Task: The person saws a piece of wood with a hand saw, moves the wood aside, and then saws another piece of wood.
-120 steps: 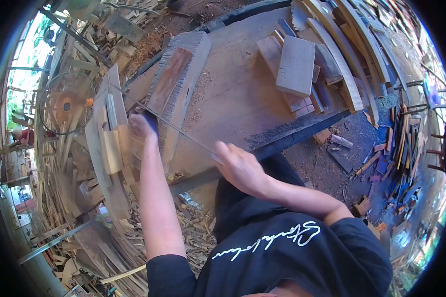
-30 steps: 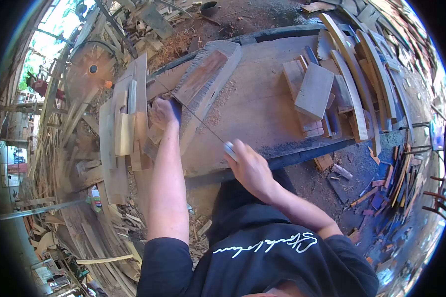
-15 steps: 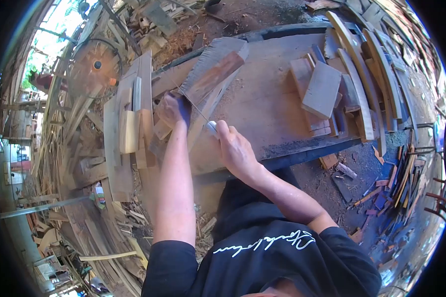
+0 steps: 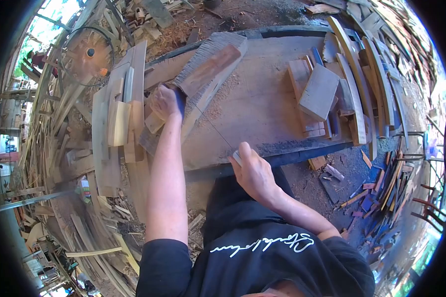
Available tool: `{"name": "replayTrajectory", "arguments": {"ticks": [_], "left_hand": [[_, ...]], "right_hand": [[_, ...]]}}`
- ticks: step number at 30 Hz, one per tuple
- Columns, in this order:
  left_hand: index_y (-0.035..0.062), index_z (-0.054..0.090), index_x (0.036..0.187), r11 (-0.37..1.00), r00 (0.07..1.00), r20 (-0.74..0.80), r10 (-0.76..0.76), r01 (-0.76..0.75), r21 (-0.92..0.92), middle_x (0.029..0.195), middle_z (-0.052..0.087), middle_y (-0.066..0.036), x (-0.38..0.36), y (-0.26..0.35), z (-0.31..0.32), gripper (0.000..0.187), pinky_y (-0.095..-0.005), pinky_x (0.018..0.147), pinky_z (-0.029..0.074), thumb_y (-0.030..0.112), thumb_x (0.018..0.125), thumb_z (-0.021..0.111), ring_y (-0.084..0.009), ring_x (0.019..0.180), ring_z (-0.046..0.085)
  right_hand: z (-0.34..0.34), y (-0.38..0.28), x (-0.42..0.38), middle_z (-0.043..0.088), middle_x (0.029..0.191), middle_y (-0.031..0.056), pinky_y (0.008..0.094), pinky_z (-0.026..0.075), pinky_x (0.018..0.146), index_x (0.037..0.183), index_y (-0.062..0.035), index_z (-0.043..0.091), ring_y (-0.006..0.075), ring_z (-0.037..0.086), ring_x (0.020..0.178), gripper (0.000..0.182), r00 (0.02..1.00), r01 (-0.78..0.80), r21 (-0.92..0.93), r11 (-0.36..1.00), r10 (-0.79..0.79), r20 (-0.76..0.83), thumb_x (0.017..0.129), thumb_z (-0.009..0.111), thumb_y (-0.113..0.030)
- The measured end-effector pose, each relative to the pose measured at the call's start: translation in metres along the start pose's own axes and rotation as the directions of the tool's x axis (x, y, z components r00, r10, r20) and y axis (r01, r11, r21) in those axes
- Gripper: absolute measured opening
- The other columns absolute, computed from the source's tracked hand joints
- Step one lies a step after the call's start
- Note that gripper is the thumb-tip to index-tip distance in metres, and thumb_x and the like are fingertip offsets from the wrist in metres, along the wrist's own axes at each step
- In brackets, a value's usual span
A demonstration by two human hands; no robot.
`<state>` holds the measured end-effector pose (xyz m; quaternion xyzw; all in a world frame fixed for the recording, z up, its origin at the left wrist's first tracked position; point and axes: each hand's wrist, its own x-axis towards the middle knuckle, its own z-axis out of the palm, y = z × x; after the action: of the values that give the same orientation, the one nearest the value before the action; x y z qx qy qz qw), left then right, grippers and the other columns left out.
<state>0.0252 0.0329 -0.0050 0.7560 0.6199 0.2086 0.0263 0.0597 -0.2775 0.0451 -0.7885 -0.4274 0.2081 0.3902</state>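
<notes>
My left hand is closed on the near left end of a reddish-brown board, its fingers partly hidden. That board lies slanting on a wider pale board with a notched edge. Lower and to the right, my right hand is wrapped round the light handle of a thin, straight tool. Its narrow blade stretches up and left toward the board end beside my left hand; where its tip lies is hard to see.
Boards and a thick block are piled on the right of the workbench. More planks stand at its left. Sawdust lies on the bench top. A round wire-guarded fan is at upper left. Wood scraps litter the floor at right.
My right hand has moved down and right, toward my body, drawing the thin tool with it. My left hand stays at the board's end. The view has shifted slightly.
</notes>
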Motion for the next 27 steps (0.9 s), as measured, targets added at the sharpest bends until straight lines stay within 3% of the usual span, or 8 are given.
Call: {"name": "replayTrajectory", "arguments": {"ticks": [5,7,11,17,19,22,25,27], "left_hand": [[0.0056,0.072,0.093,1.0,1.0,0.011,-0.01,0.01,0.006,0.101,0.071,-0.019,0.02,0.005,-0.016,0.041,-0.0499,0.081,0.051,0.035,0.091,0.044,-0.0398,0.097,0.067],[0.0054,0.072,0.094,0.992,0.993,0.035,-0.113,0.115,-0.056,0.1,0.071,-0.021,0.023,0.009,-0.016,0.04,-0.0499,0.082,0.051,0.035,0.091,0.046,-0.04,0.096,0.067],[0.0046,0.072,0.095,0.994,0.993,0.04,-0.108,0.108,-0.005,0.101,0.07,-0.022,0.022,0.008,-0.019,0.04,-0.0501,0.083,0.05,0.035,0.091,0.046,-0.0403,0.098,0.067],[0.0013,0.071,0.096,0.999,1.0,0.02,-0.015,0.016,-0.049,0.102,0.071,-0.022,0.03,-0.015,0.007,0.041,-0.0505,0.084,0.049,0.036,0.09,0.05,-0.0408,0.099,0.066],[0.0012,0.07,0.096,0.999,0.998,-0.058,0.034,-0.034,0.002,0.103,0.07,-0.02,0.027,-0.015,0.003,0.039,-0.0498,0.084,0.049,0.035,0.089,0.053,-0.0396,0.1,0.066],[0.0034,0.07,0.098,0.994,0.994,0.078,-0.072,0.077,-0.073,0.104,0.07,-0.018,0.006,0.002,-0.015,0.035,-0.0485,0.086,0.048,0.032,0.09,0.052,-0.0377,0.102,0.065],[0.0045,0.07,0.099,0.99,0.999,-0.032,-0.021,0.016,-0.141,0.103,0.071,-0.017,-0.015,-0.008,-0.007,0.033,-0.0474,0.088,0.047,0.03,0.09,0.052,-0.0372,0.102,0.065],[0.0059,0.067,0.105,0.99,0.993,0.062,-0.103,0.109,-0.091,0.11,0.069,-0.016,-0.018,-0.018,-0.006,0.034,-0.0495,0.094,0.044,0.032,0.092,0.052,-0.0338,0.109,0.063]], "right_hand": [[0.005,0.0,0.036,0.062,0.077,0.0242,0.0523,0.053,0.062,0.097,-0.0029,0.041,0.0452,0.065,0.071,0.02,0.993,0.077,-0.072,0.994,-0.083,-0.089,0.092,0.058,-0.013],[-0.002,0.004,0.038,0.062,0.076,0.0234,0.0513,0.054,0.061,0.098,-0.0029,0.042,0.0442,0.065,0.069,0.019,0.992,0.113,-0.058,0.992,-0.116,-0.04,0.092,0.058,-0.012],[-0.014,0.003,0.005,0.062,0.075,0.0224,0.0498,0.054,0.059,0.098,-0.0033,0.043,0.0417,0.066,0.068,0.017,0.997,0.068,-0.019,0.997,-0.069,-0.031,0.092,0.057,-0.011],[0.045,-0.001,0.084,0.063,0.073,0.0189,0.0466,0.056,0.057,0.099,-0.005,0.044,0.0376,0.068,0.068,0.015,0.976,0.164,-0.05,0.985,-0.169,-0.134,0.092,0.056,-0.012],[0.039,-0.01,0.095,0.064,0.076,0.0188,0.0469,0.056,0.059,0.099,-0.0048,0.044,0.0378,0.069,0.071,0.014,0.996,0.053,-0.116,0.992,-0.061,-0.069,0.094,0.053,-0.014],[0.043,0.007,0.072,0.063,0.081,0.0204,0.0484,0.056,0.062,0.1,-0.0046,0.043,0.0394,0.068,0.074,0.017,0.988,0.119,-0.077,0.99,-0.126,-0.094,0.093,0.055,-0.014],[0.035,0.012,0.046,0.06,0.083,0.0215,0.0498,0.054,0.062,0.102,-0.0047,0.043,0.041,0.066,0.074,0.021,0.985,0.155,-0.013,0.988,-0.155,-0.079,0.092,0.059,-0.015],[0.035,0.014,0.033,0.059,0.083,0.0214,0.0502,0.054,0.062,0.104,-0.0047,0.043,0.0414,0.065,0.073,0.023,0.976,0.188,-0.003,0.982,-0.187,-0.109,0.091,0.06,-0.014]]}}
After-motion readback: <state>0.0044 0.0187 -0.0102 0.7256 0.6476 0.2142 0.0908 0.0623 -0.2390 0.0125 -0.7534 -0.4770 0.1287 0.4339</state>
